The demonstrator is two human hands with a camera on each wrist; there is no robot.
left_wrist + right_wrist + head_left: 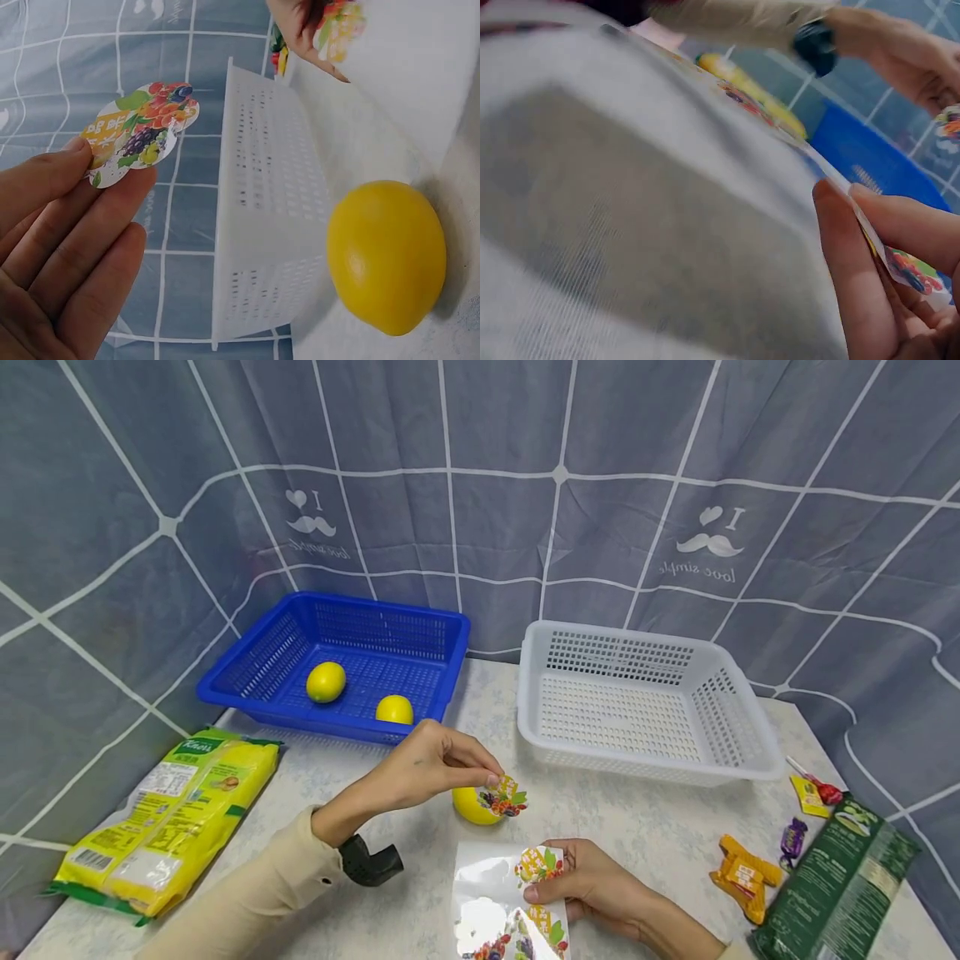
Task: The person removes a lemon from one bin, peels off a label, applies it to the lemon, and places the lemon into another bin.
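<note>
Between thumb and forefinger my left hand [427,768] pinches a fruit sticker [142,133] with a scalloped edge and printed berries and grapes. In the head view that sticker overlaps a yellow lemon [474,807] lying on the table; the left wrist view shows the lemon [386,257] whole, apart from the fingers. My right hand [600,889] grips the right edge of a glossy white sticker sheet [480,868], thumb on top, with several more fruit stickers on it. From the right wrist, the sheet is seen nearly edge-on between thumb and fingers.
At the back left, a blue basket [258,706] holds two lemons. A white basket [652,762] stands at the back right. A yellow bag [168,818] lies at left; a green package [836,885], an orange-wrapped snack [744,877], a purple candy [792,842] and a lollipop [827,792] lie at right.
</note>
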